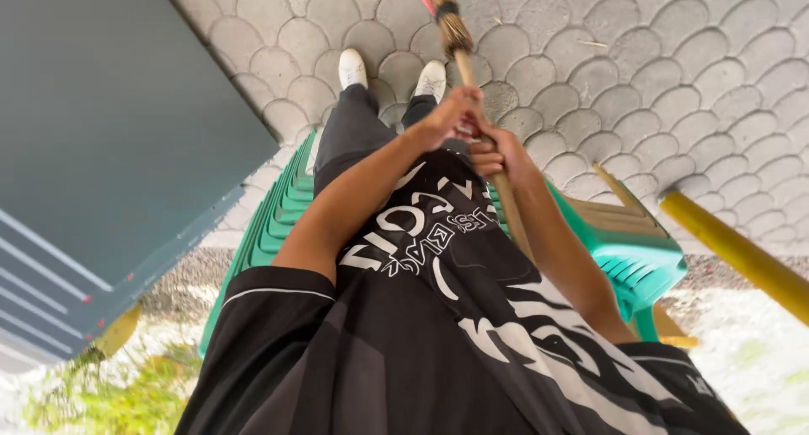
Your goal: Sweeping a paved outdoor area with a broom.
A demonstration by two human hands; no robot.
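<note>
Step in hand: the person grips the broom (456,39) with both hands in front of the body; it looks like a sweeping stroke over the paved ground (674,81).
Left hand (451,119): fingers wrapped tight around the stick, higher toward the bristles.
Right hand (497,155): fingers curled closed around the stick just beside the left hand, almost touching it.
Next move: I judge it calls for a firm two-hand grip and keeping the bristle end low near the white shoes (392,71).
Broom look: a thin wooden stick, pale brown straw bristles tied with a dark band and a red one.
Broom place: it runs from the hands down toward the pavement, beyond the feet.
Around: green plastic chairs (278,216) behind the legs, a yellow pole (742,254) at the right.
</note>
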